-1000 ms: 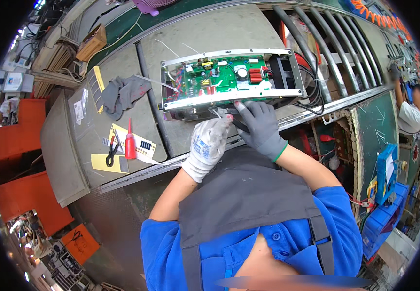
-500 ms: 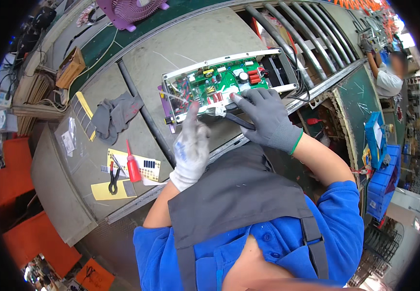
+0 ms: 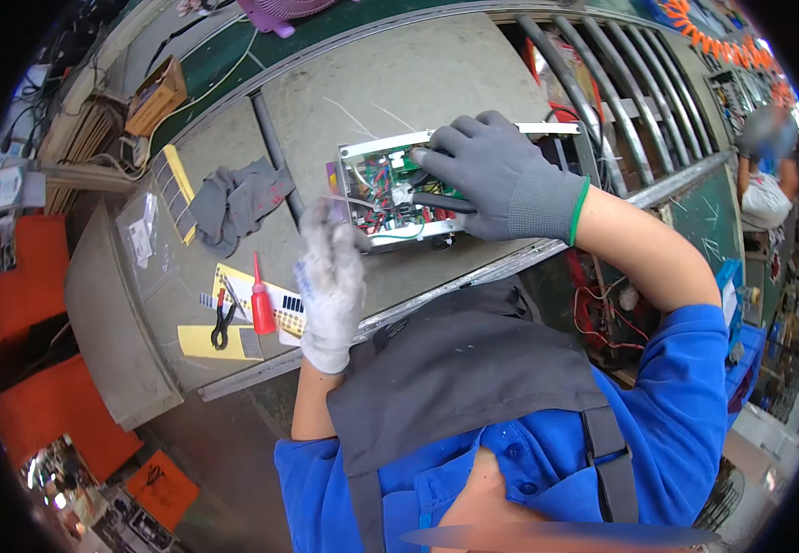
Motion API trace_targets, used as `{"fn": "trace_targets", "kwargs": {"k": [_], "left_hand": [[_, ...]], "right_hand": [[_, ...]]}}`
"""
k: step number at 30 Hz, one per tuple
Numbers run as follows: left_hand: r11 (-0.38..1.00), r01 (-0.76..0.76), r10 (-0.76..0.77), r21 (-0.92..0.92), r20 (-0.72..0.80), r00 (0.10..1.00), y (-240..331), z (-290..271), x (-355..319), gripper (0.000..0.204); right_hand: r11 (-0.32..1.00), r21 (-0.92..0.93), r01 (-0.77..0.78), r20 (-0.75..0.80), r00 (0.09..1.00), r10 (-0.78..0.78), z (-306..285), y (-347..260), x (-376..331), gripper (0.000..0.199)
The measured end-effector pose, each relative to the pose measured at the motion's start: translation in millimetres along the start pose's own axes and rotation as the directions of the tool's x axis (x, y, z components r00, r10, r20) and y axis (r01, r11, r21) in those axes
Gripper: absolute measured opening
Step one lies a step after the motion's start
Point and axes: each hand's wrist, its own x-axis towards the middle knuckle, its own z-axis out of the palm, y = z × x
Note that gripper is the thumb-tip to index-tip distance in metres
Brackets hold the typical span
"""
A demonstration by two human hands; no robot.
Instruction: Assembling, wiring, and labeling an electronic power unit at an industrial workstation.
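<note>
An open metal chassis with a green circuit board and bundled wires lies on the bench before me. My right hand, in a grey glove, reaches over the board and covers much of it. It is closed on a black-handled tool, whose working end sits among the wires; its exact kind is partly hidden. At the chassis's left end is my left hand, in a white glove with grey fingertips. Its fingers are blurred, close to a thin pale strip sticking out of the wiring. Whether they hold it is unclear.
To the left lie a grey cloth, a red bottle with a pointed tip, black-handled cutters and sticker sheets. Metal rollers run at the back right. A purple fan stands at the back; another person is far right.
My right hand has moved left and up over the board with the black-handled tool. My left hand has shifted left to the chassis's end. The whole view has swung somewhat.
</note>
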Motion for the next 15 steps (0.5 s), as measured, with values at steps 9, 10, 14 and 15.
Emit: {"fn": "trace_targets", "kwargs": {"k": [9,10,14,15], "left_hand": [[0.853,-0.388,0.396,0.349,0.050,0.917,16,15,27,0.020],[0.812,-0.424,0.453,0.401,0.025,0.891,16,11,37,0.020],[0.778,-0.421,0.450,0.466,0.054,0.891,6,8,114,0.015],[0.705,-0.512,0.480,0.491,0.201,0.854,2,13,140,0.019]], "right_hand": [[0.973,0.217,0.082,0.328,0.933,-0.151,-4,14,21,0.034],[0.941,0.337,0.032,0.348,0.924,-0.157,-7,23,18,0.034],[0.860,0.458,-0.225,0.119,0.974,0.192,-11,90,8,0.046],[0.800,0.451,-0.395,0.147,0.917,0.370,-6,104,8,0.046]]}}
